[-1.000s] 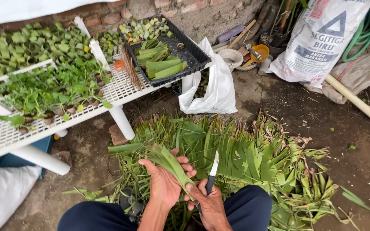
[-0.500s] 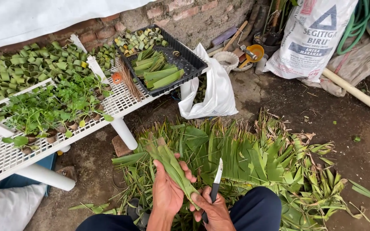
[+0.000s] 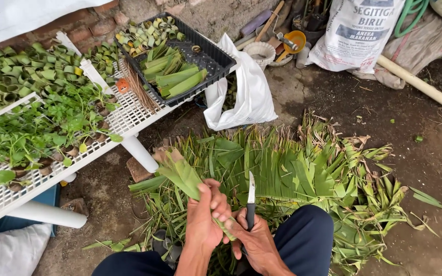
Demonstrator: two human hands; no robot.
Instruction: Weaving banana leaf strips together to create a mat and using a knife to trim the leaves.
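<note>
Ground: bare dark earth by a brick wall, with a heap of cut green fronds (image 3: 303, 174) spread across the middle of the frame in front of your knees.
Bench: a white mesh rack (image 3: 124, 115) at left carries seedlings (image 3: 31, 128) and rolled leaf cups (lots of them, upper left); a black tray (image 3: 216, 56) at top centre holds more cut strips.
Leaf bundle: your folded leaf bundle (image 3: 180, 174) sits lower centre, fanning up and left from your fist.
Left hand: your left hand (image 3: 205, 217) is wrapped fully round the bundle's lower end, fingers closed tight.
Right hand: your right hand (image 3: 254, 237) is closed on the handle of a knife (image 3: 251, 197), blade pointing up, just beside the left.
Handling: the leaves look light, limp and springy, likely to splay or tear along the grain, so hold them low and bunched, near the cut end.
Background: white plastic bag (image 3: 246, 92) and printed sack (image 3: 359, 30) at top.
</note>
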